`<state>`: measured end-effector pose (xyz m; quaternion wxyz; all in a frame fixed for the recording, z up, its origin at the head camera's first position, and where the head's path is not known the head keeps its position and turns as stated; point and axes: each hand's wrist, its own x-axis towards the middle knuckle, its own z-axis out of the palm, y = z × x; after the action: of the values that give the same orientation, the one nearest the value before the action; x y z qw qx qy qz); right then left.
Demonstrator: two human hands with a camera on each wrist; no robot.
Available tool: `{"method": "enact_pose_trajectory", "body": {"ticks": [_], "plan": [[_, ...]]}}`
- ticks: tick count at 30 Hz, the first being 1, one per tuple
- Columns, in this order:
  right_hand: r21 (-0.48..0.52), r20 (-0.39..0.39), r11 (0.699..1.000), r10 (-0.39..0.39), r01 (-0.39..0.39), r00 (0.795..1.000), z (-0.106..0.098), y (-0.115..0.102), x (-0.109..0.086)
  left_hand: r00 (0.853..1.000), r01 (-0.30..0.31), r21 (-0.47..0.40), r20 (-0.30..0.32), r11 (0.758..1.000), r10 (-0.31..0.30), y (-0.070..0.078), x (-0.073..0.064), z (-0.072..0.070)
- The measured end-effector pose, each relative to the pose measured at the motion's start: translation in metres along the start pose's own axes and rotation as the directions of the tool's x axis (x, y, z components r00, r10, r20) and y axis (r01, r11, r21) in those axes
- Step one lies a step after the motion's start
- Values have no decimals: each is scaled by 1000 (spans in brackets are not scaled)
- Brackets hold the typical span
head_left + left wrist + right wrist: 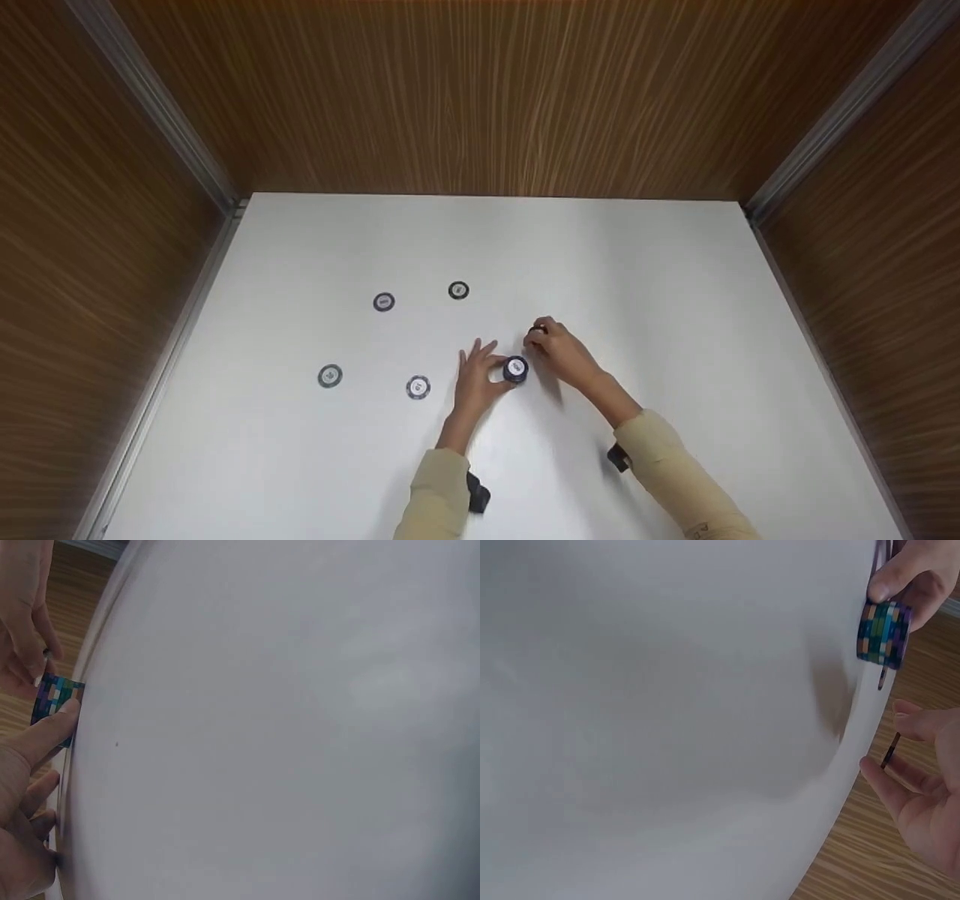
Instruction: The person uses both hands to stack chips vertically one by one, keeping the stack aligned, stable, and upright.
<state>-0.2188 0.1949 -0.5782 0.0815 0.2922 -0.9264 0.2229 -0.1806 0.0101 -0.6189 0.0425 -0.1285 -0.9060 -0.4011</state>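
My left hand [475,379] pinches a stack of poker chips [515,368] between thumb and forefinger, its other fingers spread. The stack stands upright on the white table, and its bands of blue, green and tan edges show in the right wrist view. Just right of and beyond the stack, my right hand [568,358] holds a single dark poker chip [890,751] by its rim between thumb and fingers. That chip is apart from the stack and mostly covered by fingers in the head view.
Loose chips lie flat to the left: a green-edged chip [330,376], a grey-edged chip [418,387], a purplish chip [384,301] and a black chip [458,289]. Wood-grain panels [480,97] border the white table [675,300] at the back and both sides.
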Motion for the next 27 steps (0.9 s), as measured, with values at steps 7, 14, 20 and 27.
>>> {"method": "enact_pose_trajectory", "body": {"ticks": [7, 14, 20, 27], "plan": [[15, 1, 1000, -21, 21, 1000, 0, -12, -6, 1000, -11, 9, -14, 1000, 11, 0, -1, 1], [12, -10, 998, -64, 64, 998, 1, -24, -11, 999, -27, 24, -24, 999, 27, 0, -1, 1], [-24, -6, 996, -81, 81, 997, 5, -31, -16, 999, -25, 12, -22, 1000, 25, 0, -1, 2], [-51, -2, 993, -105, 104, 995, 9, -38, -21, 999, -27, 32, -31, 999, 28, -1, -2, 1]]}}
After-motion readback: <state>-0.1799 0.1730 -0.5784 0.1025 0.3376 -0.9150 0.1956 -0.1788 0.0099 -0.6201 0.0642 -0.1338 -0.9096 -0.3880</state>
